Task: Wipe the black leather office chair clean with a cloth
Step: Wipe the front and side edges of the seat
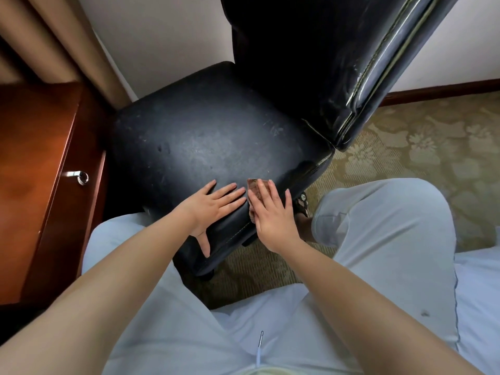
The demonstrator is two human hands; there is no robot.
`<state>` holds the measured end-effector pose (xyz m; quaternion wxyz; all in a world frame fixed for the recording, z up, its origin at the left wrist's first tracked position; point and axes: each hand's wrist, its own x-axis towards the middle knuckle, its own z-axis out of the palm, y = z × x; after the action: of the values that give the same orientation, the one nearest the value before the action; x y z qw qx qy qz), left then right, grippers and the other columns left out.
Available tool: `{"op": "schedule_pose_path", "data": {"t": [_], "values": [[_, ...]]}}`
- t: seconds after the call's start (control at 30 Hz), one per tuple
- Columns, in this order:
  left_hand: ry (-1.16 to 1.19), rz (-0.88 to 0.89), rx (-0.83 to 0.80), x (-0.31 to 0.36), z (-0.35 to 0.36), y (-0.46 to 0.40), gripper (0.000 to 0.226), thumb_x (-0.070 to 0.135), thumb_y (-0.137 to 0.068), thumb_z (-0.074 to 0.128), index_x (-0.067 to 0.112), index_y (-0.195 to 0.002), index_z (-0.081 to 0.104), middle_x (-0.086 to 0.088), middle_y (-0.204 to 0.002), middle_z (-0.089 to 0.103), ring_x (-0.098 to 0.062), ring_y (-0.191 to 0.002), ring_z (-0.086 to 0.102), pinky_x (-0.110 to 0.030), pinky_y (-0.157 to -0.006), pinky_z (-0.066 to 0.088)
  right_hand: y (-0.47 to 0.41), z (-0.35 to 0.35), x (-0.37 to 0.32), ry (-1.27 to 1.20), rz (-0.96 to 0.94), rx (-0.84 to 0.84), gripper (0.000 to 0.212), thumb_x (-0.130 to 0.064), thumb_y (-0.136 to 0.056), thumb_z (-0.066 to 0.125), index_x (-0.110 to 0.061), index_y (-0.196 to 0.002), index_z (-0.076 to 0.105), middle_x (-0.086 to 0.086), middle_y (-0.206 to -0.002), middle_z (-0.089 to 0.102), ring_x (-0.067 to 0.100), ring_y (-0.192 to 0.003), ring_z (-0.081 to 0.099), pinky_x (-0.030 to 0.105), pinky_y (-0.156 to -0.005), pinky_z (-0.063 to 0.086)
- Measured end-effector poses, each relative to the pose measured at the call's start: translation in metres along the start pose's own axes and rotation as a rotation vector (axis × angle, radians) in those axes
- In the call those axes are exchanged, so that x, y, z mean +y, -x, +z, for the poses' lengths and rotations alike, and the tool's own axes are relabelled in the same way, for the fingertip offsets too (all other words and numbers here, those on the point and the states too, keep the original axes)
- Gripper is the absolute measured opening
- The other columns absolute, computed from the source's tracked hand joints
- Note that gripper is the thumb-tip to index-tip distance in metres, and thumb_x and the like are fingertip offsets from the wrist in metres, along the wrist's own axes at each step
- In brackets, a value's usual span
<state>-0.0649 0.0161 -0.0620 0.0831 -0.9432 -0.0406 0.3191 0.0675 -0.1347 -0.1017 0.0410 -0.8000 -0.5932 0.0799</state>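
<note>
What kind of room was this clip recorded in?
Probably a hotel room or bedroom: patterned carpet, a wooden desk beside the black leather chair, tan curtains, and white bedding the person seems to sit on.

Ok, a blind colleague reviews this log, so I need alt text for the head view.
A person's right hand presses a small brownish cloth flat on the front edge of a black leather chair seat, the left hand lying flat beside it.
</note>
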Motion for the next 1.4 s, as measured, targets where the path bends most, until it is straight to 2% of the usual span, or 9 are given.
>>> {"op": "schedule_pose_path", "data": {"t": [0.1, 0.2, 0.3, 0.63, 0.87, 1.07, 1.23, 1.3, 1.4], "values": [[0.003, 0.003, 0.0, 0.0, 0.001, 0.0, 0.146, 0.088, -0.053, 0.058, 0.016, -0.139, -0.035, -0.004, -0.146, -0.039, -0.026, -0.137, -0.034, -0.053, -0.114, -0.015, -0.002, 0.0, 0.001, 0.007, -0.035, -0.021, 0.066, -0.037, -0.089, 0.0, -0.02, -0.151, 0.013, 0.002, -0.159, 0.001, 0.024, -0.146, -0.008, 0.047, -0.113, -0.01], [-0.006, 0.001, -0.006, 0.0, -0.001, 0.0, 0.145, 0.088, -0.053, 0.058, 0.016, -0.138, -0.036, -0.004, -0.145, -0.04, -0.026, -0.135, -0.036, -0.053, -0.114, -0.014, -0.004, -0.004, 0.006, -0.029, -0.056, -0.055, 0.054, -0.033, -0.099, 0.015, -0.02, -0.152, 0.009, 0.001, -0.159, -0.004, 0.021, -0.145, -0.012, 0.045, -0.115, -0.007], [-0.01, 0.002, -0.015, 0.0, -0.002, 0.001, 0.144, 0.088, -0.054, 0.057, 0.016, -0.138, -0.036, -0.003, -0.144, -0.041, -0.025, -0.135, -0.036, -0.053, -0.114, -0.014, -0.006, -0.006, 0.008, -0.136, -0.051, -0.075, 0.056, -0.039, -0.102, 0.024, -0.023, -0.152, 0.006, -0.003, -0.159, -0.006, 0.016, -0.144, -0.015, 0.042, -0.115, -0.008], [0.008, -0.002, -0.04, -0.001, -0.004, 0.0, 0.143, 0.087, -0.055, 0.059, 0.018, -0.14, -0.034, -0.002, -0.145, -0.041, -0.024, -0.134, -0.036, -0.054, -0.115, -0.012, -0.009, -0.006, 0.0, -0.096, 0.005, -0.046, 0.053, -0.032, -0.104, 0.022, -0.019, -0.152, 0.005, -0.001, -0.159, -0.001, 0.019, -0.146, -0.01, 0.04, -0.117, -0.003], [0.05, -0.001, -0.004, -0.004, -0.004, -0.005, 0.139, 0.09, -0.058, 0.051, 0.017, -0.141, -0.032, 0.0, -0.149, -0.037, -0.021, -0.138, -0.033, -0.051, -0.112, -0.016, -0.011, 0.0, -0.002, -0.126, 0.062, 0.018, 0.051, -0.028, -0.104, 0.022, -0.016, -0.152, 0.008, 0.001, -0.159, 0.004, 0.02, -0.146, -0.006, 0.038, -0.117, -0.002], [0.084, -0.041, 0.051, -0.005, -0.008, -0.017, 0.132, 0.095, -0.058, 0.029, 0.012, -0.144, -0.027, -0.001, -0.149, -0.036, -0.019, -0.139, -0.032, -0.052, -0.117, -0.009, -0.016, 0.003, 0.0, -0.128, 0.098, 0.056, 0.05, -0.028, -0.103, 0.026, -0.014, -0.151, 0.016, 0.002, -0.158, 0.012, 0.021, -0.146, 0.002, 0.04, -0.116, -0.001], [0.172, -0.094, 0.122, -0.007, -0.01, -0.034, 0.125, 0.097, -0.048, -0.008, 0.016, -0.143, -0.026, 0.0, -0.153, -0.03, -0.017, -0.139, -0.031, -0.052, -0.116, -0.009, -0.024, 0.003, -0.008, -0.116, 0.307, 0.089, 0.053, -0.032, -0.095, 0.023, -0.014, -0.139, 0.046, 0.003, -0.146, 0.043, 0.023, -0.137, 0.035, 0.051, -0.109, 0.027], [0.248, -0.124, 0.168, -0.01, -0.012, -0.045, 0.12, 0.092, -0.05, -0.023, 0.02, -0.146, -0.02, 0.004, -0.155, -0.026, -0.013, -0.138, -0.029, -0.05, -0.116, -0.009, -0.031, 0.003, -0.004, -0.137, 0.345, 0.082, 0.051, -0.031, -0.099, 0.024, -0.013, -0.146, 0.033, 0.004, -0.153, 0.03, 0.023, -0.143, 0.021, 0.049, -0.114, 0.015], [0.311, -0.151, 0.22, -0.016, -0.013, -0.057, 0.108, 0.081, -0.061, -0.029, 0.026, -0.152, -0.009, 0.01, -0.154, -0.022, -0.008, -0.137, -0.026, -0.049, -0.116, -0.007, -0.041, 0.002, 0.009, -0.147, 0.382, 0.065, 0.052, -0.03, -0.103, 0.023, -0.015, -0.151, 0.011, 0.002, -0.159, 0.007, 0.02, -0.146, -0.002, 0.043, -0.116, -0.004]]}}
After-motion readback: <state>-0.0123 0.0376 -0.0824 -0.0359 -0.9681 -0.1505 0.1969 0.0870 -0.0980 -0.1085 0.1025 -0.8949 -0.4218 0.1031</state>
